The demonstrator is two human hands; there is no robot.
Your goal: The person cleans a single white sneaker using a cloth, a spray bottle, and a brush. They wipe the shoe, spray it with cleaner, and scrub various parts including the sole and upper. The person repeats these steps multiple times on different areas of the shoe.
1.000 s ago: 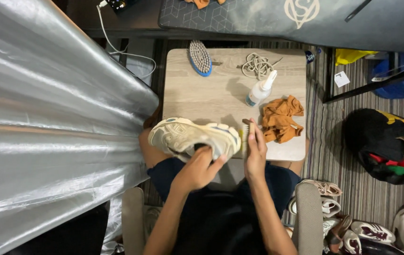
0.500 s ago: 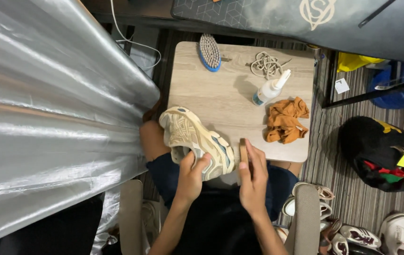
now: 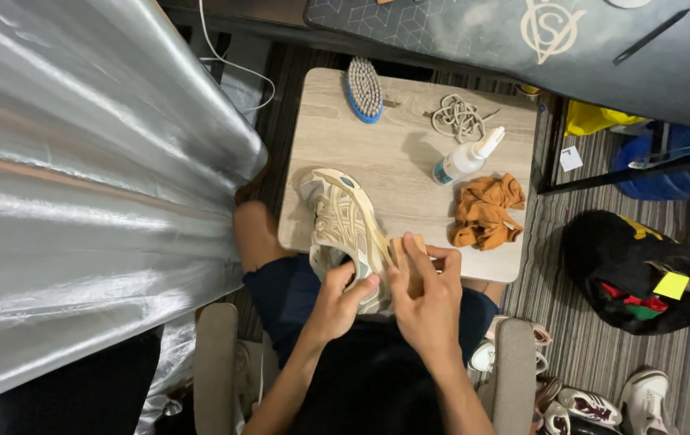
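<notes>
Wooden table (image 3: 393,173) with brush (image 3: 364,89), laces (image 3: 458,118), bottle (image 3: 466,158), cloth (image 3: 486,211); both hands' grip closed: left hand (image 3: 337,302) on sneaker (image 3: 345,225), right hand (image 3: 427,300) on small block (image 3: 406,248).

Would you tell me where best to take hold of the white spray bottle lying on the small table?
Probably grip the spray bottle around its wide body, coming down from above: it lies on its side on the table, its narrow nozzle pointing up-right, with bare wood either side of the body.

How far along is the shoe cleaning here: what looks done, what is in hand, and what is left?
Done: the laces lie coiled on the table, out of the shoe.
In hand: the left hand steadies the shoe while the right hand presses a small wooden brush against it.
Left: the blue brush, bottle and orange cloth lie apart, untouched.
</notes>
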